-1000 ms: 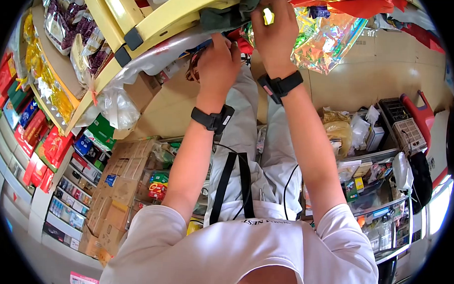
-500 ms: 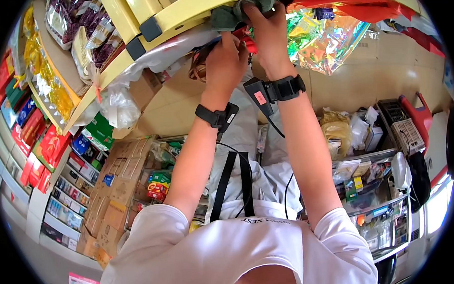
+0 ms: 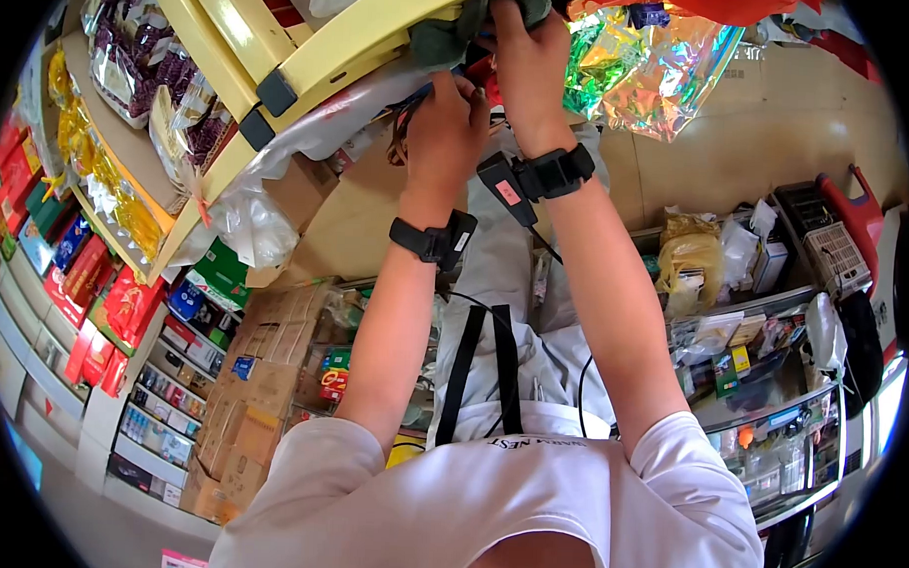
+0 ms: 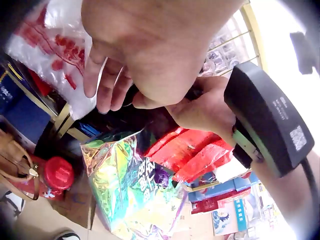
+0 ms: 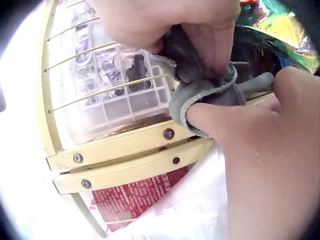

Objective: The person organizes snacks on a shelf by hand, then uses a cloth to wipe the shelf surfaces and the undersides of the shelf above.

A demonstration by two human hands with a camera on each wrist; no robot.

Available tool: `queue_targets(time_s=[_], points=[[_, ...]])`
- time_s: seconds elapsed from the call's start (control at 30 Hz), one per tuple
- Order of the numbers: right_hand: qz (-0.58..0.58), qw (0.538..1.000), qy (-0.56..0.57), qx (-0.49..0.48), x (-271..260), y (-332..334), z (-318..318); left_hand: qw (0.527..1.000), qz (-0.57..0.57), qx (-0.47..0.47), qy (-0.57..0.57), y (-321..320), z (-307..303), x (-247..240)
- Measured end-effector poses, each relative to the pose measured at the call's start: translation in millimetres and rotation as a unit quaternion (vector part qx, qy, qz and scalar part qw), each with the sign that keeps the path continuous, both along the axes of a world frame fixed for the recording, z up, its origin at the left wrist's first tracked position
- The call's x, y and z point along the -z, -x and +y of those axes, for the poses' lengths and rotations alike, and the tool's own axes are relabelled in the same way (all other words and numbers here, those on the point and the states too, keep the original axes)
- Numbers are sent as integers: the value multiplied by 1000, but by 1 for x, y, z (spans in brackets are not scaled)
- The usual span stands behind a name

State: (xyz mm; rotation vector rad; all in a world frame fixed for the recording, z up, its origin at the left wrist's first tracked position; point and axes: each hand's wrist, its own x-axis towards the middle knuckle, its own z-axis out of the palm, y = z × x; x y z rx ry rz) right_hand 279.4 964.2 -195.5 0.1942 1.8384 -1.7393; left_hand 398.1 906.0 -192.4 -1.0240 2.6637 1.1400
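A dark grey-green piece of cloth with a rough, rolled edge (image 5: 185,102) is bunched between both hands, hanging against the pale yellow rack frame (image 3: 353,25). From above, my right hand (image 3: 532,71) grips it with bent fingers, as the right wrist view shows from close by. My left hand (image 3: 445,133) is just below and to the left; in the right wrist view its thumb (image 5: 207,117) is tucked inside the rolled edge. The left wrist view has the left hand (image 4: 145,45) across the top, its fingertips over dark material and partly hidden.
An iridescent plastic bag (image 3: 662,76) hangs right of the hands beside red packaging (image 4: 185,150). Purple packets (image 3: 132,52) sit on the rack at left. Clear plastic (image 3: 256,222) droops below the frame. Flattened cardboard (image 3: 261,377) and glass display cases (image 3: 771,395) stand behind the person.
The right wrist has turned, bringing its black camera to the inner side. Its fingers have shifted on the cloth, which has moved slightly. The left hand stays close by it.
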Motion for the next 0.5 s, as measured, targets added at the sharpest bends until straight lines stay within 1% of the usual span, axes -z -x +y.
queue_targets(time_s=[0.07, 0.13, 0.17, 0.23, 0.27, 0.33, 0.37, 0.4, 0.47, 0.5], points=[[5, 1000, 17, -11, -6, 2, -4, 1000, 16, -1, 3, 1, 0, 6], [27, 996, 63, 60, -12, -2, -11, 999, 21, 18, 21, -1, 0, 9], [27, 996, 64, 60, -12, -1, -10, 999, 21, 18, 21, -2, 1, 10], [-24, 996, 86, 20, -11, 2, -5, 1000, 30, 2, 6, 0, 4, 13], [-24, 996, 87, 22, -10, 2, -4, 1000, 30, 3, 7, 1, 5, 13], [35, 996, 86, 1, -5, 3, -4, 998, 51, 0, 33, 4, 8, 13], [18, 995, 98, -23, -2, 1, -4, 998, 51, 5, 34, 6, 8, 12], [18, 995, 101, -16, 3, 1, -6, 999, 45, 0, 21, 7, 9, 10], [23, 994, 78, 77, -1, 3, -15, 999, 34, 3, 9, 6, 9, 11], [21, 993, 81, 87, -4, 4, -16, 1000, -8, 0, 18, 6, 8, 13]])
